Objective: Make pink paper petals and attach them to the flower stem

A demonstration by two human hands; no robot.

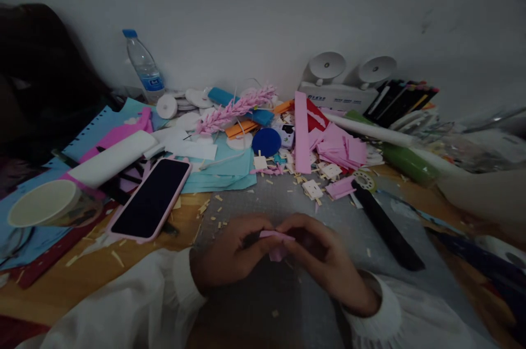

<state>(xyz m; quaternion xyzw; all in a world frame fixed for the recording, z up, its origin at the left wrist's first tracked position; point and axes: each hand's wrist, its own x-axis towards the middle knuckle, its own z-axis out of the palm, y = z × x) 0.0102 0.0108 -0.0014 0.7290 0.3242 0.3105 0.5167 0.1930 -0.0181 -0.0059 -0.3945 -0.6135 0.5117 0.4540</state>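
Note:
My left hand point(238, 250) and my right hand point(318, 253) meet over the grey mat point(271, 305), near its middle. Between their fingertips is a small piece of pink paper point(277, 252), partly covered by the thumbs. Both hands are closed in a pinch on it. The paper looks folded, with one part hanging below the fingers. Beyond the hands lie a small pink paper stack point(341, 188) and a small cream square with a drawn face point(313, 189). A black-handled tool point(388, 226) rests on the mat right of my right hand.
At left are a phone point(152, 198), a paper cup point(43, 204) and a water bottle point(143, 67). A pink braided strand point(238, 109), pink paper slips point(341, 146) and a blue disc point(266, 142) lie towards the wall. Black pens point(398, 99) stand at back right. Paper scraps litter the mat.

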